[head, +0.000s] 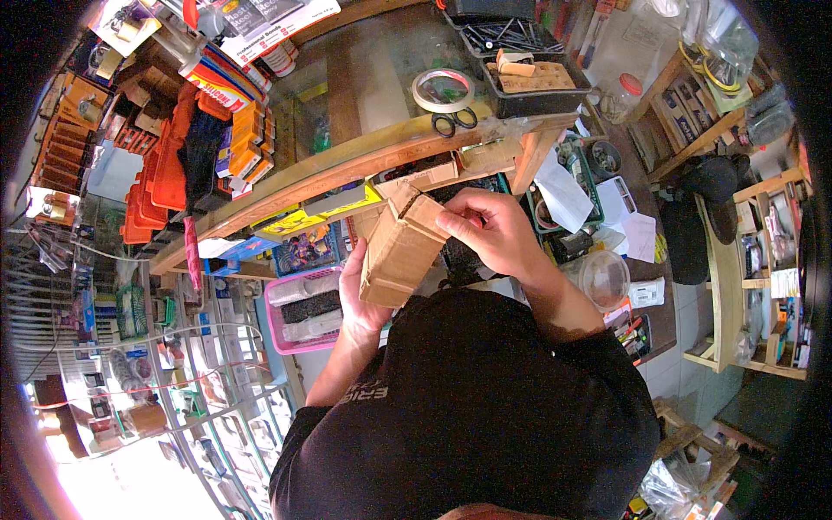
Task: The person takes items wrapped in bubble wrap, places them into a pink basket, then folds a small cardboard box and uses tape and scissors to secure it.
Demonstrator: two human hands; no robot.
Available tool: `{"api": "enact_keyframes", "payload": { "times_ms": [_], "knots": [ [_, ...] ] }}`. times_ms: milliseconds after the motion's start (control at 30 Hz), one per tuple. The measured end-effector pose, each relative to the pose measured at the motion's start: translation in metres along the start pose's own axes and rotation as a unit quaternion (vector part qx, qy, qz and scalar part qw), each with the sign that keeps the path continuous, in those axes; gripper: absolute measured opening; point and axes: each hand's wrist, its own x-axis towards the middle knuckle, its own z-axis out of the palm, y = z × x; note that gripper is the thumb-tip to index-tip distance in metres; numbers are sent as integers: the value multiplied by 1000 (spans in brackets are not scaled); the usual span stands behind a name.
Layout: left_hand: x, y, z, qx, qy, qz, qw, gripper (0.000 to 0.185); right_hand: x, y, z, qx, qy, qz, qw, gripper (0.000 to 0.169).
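Observation:
A small oblong brown cardboard box (403,250) is held in front of my chest, tilted, with its upper end toward the counter. My left hand (364,296) supports it along the left side, the thumb resting at its edge. At the upper right, my right hand (491,227) grips the box's edge near a dark gap at its end flap. Some of the right fingers are hidden behind the thumb and hand. What the box contains cannot be seen.
A glass-topped counter (364,84) with a wooden edge lies ahead. On it are a tape roll (443,91), scissors (454,121) and a black tray of screws or nails (513,36). A pink basket (276,325) sits at left, a clear plastic tub (604,279) at right.

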Motion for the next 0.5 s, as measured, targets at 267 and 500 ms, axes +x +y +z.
{"api": "enact_keyframes", "payload": {
  "times_ms": [267, 500],
  "knots": [
    [-11, 8, -5, 274, 51, 135, 951, 52, -9, 33, -19, -36, -78, -50, 995, 38],
    [-28, 25, -19, 637, 15, 128, 760, 36, -31, 44, -8, -20, -58, 11, 998, 65]
  ]
}}
